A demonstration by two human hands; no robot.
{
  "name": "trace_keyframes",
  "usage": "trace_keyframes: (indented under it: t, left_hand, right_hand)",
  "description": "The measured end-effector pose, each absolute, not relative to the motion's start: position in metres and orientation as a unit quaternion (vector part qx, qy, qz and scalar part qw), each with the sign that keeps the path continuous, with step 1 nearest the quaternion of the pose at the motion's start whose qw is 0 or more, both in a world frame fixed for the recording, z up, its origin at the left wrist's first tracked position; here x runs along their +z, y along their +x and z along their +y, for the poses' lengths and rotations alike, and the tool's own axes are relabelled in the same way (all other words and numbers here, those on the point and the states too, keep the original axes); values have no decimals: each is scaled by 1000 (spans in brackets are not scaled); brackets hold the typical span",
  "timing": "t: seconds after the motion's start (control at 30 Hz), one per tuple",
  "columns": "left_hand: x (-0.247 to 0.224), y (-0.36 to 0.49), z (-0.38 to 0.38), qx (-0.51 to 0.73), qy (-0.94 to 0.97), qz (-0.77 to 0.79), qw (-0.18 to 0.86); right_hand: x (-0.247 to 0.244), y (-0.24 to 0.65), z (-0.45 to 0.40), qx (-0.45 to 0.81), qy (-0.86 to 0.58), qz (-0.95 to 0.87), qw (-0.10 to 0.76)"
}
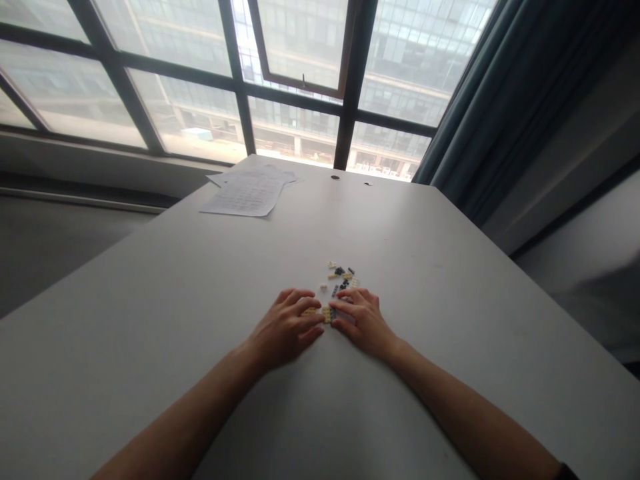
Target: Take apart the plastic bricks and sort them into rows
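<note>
Small building bricks lie on a white table (430, 293). A pale yellow studded plate (327, 315), with a dark grey edge at its right, sits between my two hands. My left hand (290, 325) curls over its left part, thumb and fingers closed at the near and far sides. My right hand (363, 319) pinches around its right end with thumb and index finger. Fingers hide much of the plate. Just beyond the fingertips lie a grey brick piece (335, 291), several black pieces (344, 283) and a small white piece (323, 287).
More loose yellow pieces (347, 275) and a white one (332, 265) are scattered slightly farther off. Printed paper sheets (245, 193) rest at the far left of the table. A round hole (335, 177) is near the far edge. Windows and a dark blue curtain (460, 127) stand beyond.
</note>
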State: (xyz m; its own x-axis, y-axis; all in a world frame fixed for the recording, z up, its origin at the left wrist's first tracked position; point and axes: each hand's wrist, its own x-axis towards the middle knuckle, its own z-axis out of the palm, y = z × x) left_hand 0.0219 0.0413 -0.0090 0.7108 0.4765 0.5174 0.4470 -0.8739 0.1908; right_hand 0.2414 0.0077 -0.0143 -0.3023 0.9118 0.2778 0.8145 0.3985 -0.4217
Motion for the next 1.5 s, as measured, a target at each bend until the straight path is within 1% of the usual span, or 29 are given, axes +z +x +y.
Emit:
trace_keyframes:
  t: [0.17, 0.47, 0.63, 0.87, 1.1, 1.5]
  left_hand:
    - [-10, 22, 41, 283, 925, 253, 31]
    - [-11, 21, 42, 279, 927, 251, 30]
    - [-9, 22, 41, 279, 927, 250, 26]
    - [-9, 21, 41, 274, 928, 251, 30]
    - [-8, 21, 40, 278, 926, 253, 34]
    - [-8, 21, 40, 274, 927, 252, 45]
  right_hand:
    - [-13, 242, 7, 104, -535, -801, 247]
    - [-12, 239, 10, 184, -521, -774, 308]
    - [-12, 237, 8, 192, -522, -762, 333]
    - [-10, 236, 4, 169, -507, -786, 311]
    - [-10, 238, 5, 145, -532, -791, 265]
    - [-11, 238, 4, 138, -528, -793, 271]
